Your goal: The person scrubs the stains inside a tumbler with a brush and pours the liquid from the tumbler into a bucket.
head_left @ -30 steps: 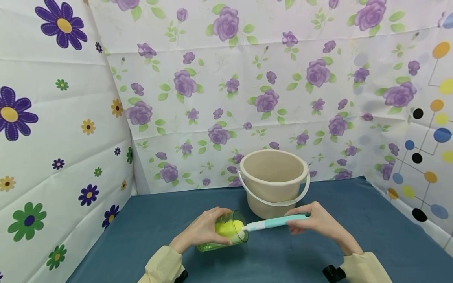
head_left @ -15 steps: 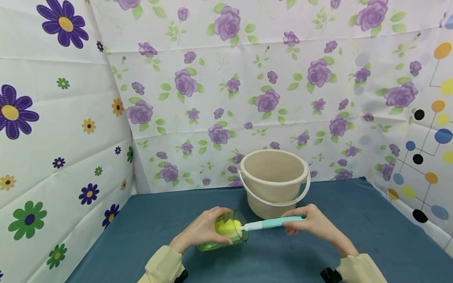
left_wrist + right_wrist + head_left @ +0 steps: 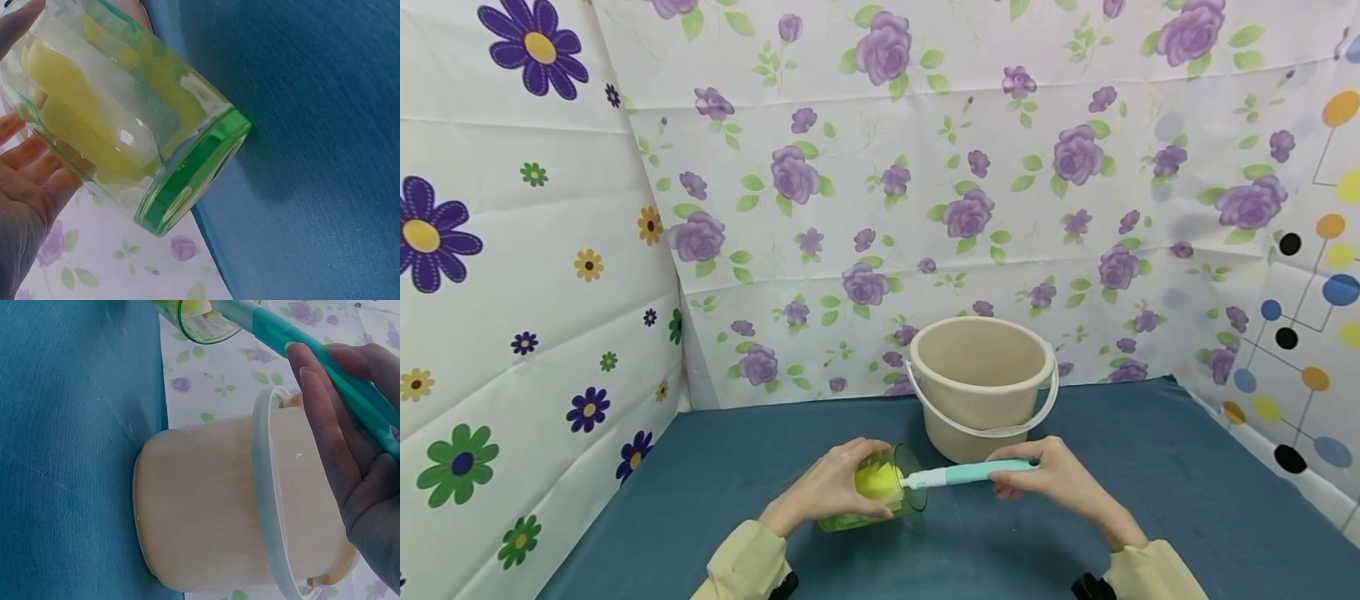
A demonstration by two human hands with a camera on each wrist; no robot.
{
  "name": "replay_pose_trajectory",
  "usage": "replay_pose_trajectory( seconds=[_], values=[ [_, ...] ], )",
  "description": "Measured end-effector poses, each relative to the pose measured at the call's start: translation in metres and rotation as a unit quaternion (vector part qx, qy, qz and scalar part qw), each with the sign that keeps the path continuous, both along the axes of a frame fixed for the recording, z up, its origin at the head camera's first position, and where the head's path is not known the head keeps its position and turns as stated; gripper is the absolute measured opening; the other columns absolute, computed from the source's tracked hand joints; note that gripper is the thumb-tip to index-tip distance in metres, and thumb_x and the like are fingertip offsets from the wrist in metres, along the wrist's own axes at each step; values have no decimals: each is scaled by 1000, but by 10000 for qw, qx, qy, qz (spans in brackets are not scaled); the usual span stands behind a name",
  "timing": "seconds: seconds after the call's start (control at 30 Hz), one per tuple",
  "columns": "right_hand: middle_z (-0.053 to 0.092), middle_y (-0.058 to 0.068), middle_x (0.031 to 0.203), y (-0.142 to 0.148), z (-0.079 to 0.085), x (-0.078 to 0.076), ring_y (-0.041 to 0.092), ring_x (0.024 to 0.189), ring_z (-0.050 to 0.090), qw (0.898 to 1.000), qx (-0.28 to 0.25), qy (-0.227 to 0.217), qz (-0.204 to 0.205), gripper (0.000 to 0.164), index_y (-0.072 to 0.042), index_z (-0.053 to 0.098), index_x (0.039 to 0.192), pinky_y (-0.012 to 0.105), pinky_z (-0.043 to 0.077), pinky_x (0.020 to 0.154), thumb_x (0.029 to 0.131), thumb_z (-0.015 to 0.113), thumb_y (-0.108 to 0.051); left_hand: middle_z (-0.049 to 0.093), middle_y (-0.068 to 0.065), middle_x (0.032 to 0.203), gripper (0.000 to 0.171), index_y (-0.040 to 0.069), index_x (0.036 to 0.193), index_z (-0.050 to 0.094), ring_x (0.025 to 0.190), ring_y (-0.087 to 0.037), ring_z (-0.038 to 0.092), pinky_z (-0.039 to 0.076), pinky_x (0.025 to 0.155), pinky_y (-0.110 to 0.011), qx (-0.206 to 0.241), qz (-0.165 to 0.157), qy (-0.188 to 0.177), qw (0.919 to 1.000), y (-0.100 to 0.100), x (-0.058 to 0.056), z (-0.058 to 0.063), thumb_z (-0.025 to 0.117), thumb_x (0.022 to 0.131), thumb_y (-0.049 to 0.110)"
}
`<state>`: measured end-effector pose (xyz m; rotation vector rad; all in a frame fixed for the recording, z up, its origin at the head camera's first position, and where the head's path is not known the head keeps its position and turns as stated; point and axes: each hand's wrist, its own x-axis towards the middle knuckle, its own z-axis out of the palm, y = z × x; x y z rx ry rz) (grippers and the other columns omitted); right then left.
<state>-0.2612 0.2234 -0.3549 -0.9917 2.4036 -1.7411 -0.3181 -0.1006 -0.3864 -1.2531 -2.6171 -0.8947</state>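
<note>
My left hand [image 3: 827,485] grips a clear green glass cup [image 3: 850,523] round its side, tilted with its mouth to the right. Its thick green base [image 3: 199,172] shows in the left wrist view, close over the cloth. A sponge cup brush [image 3: 970,472] with a teal and white handle reaches into the mouth. Its yellow and white sponge head [image 3: 75,103] lies inside, pressed along the glass wall. Between thumb and fingers, my right hand [image 3: 1051,479] holds the handle near its far end; in the right wrist view those fingers [image 3: 322,406] lie along the teal part.
Behind the brush stands a beige bucket [image 3: 973,410] with its white bail handle [image 3: 267,487] hanging down the front side. Blue cloth [image 3: 760,450] covers the table. Flower-patterned sheets [image 3: 820,217] hang at the back and left, and a dotted one at the right.
My right hand has moved left, pushing the brush deeper into the glass cup. The left hand and the cup have stayed nearly still.
</note>
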Motion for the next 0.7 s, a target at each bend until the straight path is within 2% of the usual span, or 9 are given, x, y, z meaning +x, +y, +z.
replay_pose_trajectory(
  seconds=[0.17,0.4,0.7],
  values=[
    [64,19,76,1,-2,-1,36,63,61,9996,42,154,222,18,9,63,100,44,50,55,86,60,-1,51,4,113,73,16,128,49,99,-12,50,44,79,-33,6,-14,32,10000,-1,0,0,74,68,49],
    [63,21,77,1,-7,-4,39,63,61,9988,-94,137,471,18,10,63,101,45,50,54,87,58,2,52,4,108,72,15,127,49,94,-12,50,45,75,-33,16,-34,79,10000,0,1,-1,74,69,48],
    [63,23,79,6,0,-2,43,65,60,9998,-147,-29,141,20,11,62,102,43,50,56,86,60,-1,52,3,112,73,15,127,49,97,-13,51,45,78,-33,0,-14,57,10000,0,1,0,74,68,50]
  ],
)
